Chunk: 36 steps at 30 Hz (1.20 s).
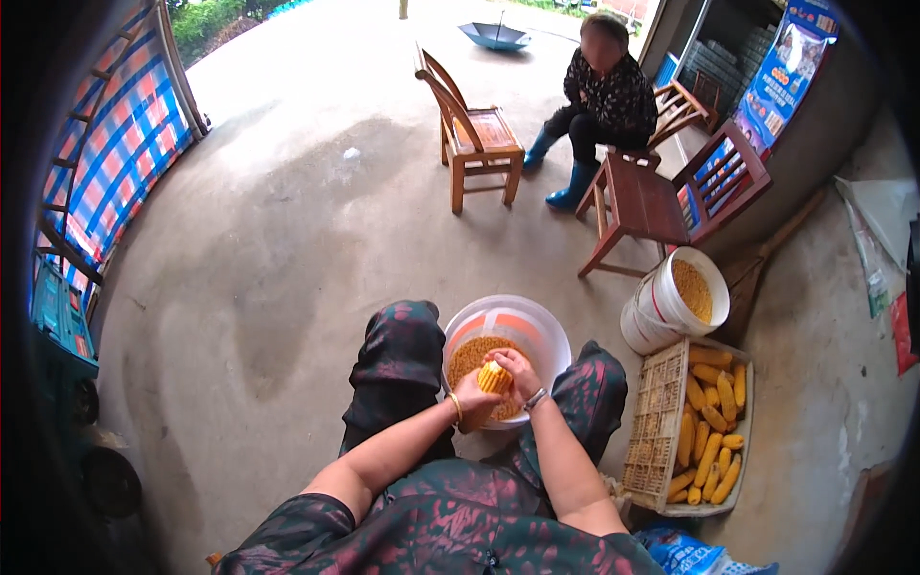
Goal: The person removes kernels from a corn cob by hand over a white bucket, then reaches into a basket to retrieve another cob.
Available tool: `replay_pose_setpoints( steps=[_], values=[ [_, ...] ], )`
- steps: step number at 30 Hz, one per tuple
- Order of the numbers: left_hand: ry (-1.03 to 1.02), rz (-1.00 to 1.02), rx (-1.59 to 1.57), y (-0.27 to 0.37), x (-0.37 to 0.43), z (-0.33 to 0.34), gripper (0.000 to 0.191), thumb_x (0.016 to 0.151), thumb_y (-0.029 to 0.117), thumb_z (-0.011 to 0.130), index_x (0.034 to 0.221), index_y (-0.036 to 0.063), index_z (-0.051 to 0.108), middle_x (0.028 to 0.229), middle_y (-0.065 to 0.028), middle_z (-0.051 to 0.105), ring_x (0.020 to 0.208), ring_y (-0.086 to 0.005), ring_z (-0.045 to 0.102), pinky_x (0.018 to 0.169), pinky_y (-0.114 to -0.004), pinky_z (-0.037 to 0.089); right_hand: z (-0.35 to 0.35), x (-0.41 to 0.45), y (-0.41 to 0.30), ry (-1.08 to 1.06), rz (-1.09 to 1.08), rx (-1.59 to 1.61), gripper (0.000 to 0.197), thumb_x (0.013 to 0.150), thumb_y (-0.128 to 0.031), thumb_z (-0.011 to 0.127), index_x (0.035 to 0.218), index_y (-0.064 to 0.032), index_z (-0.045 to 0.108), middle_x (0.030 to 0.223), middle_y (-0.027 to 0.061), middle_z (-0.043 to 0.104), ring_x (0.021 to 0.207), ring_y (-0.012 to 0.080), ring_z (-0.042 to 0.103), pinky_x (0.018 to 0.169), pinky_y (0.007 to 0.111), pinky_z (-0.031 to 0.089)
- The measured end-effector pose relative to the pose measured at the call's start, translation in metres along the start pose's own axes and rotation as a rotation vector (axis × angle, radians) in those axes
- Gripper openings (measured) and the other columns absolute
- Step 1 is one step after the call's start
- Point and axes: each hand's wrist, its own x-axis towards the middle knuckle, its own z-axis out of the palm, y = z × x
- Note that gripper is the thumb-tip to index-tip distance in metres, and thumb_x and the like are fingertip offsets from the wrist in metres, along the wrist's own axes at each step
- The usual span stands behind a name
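Note:
Between my knees stands a white plastic bucket (553,323) with loose yellow corn kernels (471,353) in it. Over its opening I hold an ear of corn (494,376), its pale end tilted up towards me. My left hand (474,399) is wrapped around the ear from the left side. On the other side, my right hand (519,368) is against the ear, fingers curled over its upper end. Part of the cob is hidden by the hands. A bracelet circles my left wrist and a metal band my right.
At my right, a plastic crate (652,431) holds several corn ears (708,456). Behind it leans a white bucket (647,316) of kernels. A dark red chair (643,198), a wooden chair (485,136) and a seated person (607,93) are ahead. An open umbrella (496,36) lies farther off.

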Motion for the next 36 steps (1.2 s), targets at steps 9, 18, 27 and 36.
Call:
replay_pose_setpoints(
  steps=[9,18,27,36],
  values=[
    [0.059,-0.022,0.090,0.007,-0.005,0.005,0.056,0.051,0.017,0.072,0.100,0.0002,0.051,0.088,-0.0069,0.058,0.081,-0.0139,0.056,0.072,-0.027,0.046,-0.007,0.008,0.010,0.106,-0.009,-0.231,0.039,0.089,-0.032,0.037,0.081,0.0001,0.058,0.075,0.0074,0.059,0.068,0.0139,0.056,0.067,0.026,0.045],
    [0.089,-0.140,0.051,0.048,-0.015,0.009,0.046,0.055,0.017,0.069,0.094,-0.0012,0.051,0.085,-0.0086,0.058,0.074,-0.0147,0.057,0.069,-0.028,0.046,0.010,-0.005,-0.018,-0.005,0.105,0.152,0.033,0.087,-0.031,0.044,0.088,-0.0006,0.055,0.084,0.0089,0.058,0.082,0.0168,0.057,0.076,0.029,0.046],
    [0.037,-0.242,0.069,0.037,-0.014,0.009,0.039,0.057,0.016,0.066,0.089,-0.0013,0.054,0.080,-0.0087,0.059,0.072,-0.0164,0.058,0.065,-0.028,0.046,-0.001,0.005,0.004,0.048,0.053,-0.175,0.023,0.086,-0.025,0.046,0.080,-0.0043,0.055,0.074,0.0015,0.055,0.070,0.0080,0.051,0.066,0.023,0.042],
    [0.042,-0.234,0.332,0.071,-0.019,0.018,0.047,0.054,0.021,0.068,0.092,-0.0010,0.053,0.083,-0.0093,0.060,0.073,-0.0170,0.058,0.067,-0.028,0.046,-0.004,0.008,0.002,0.206,0.084,-0.125,0.039,0.085,-0.037,0.046,0.070,-0.0025,0.057,0.066,0.0062,0.058,0.058,0.0129,0.055,0.059,0.025,0.045]
  ],
)
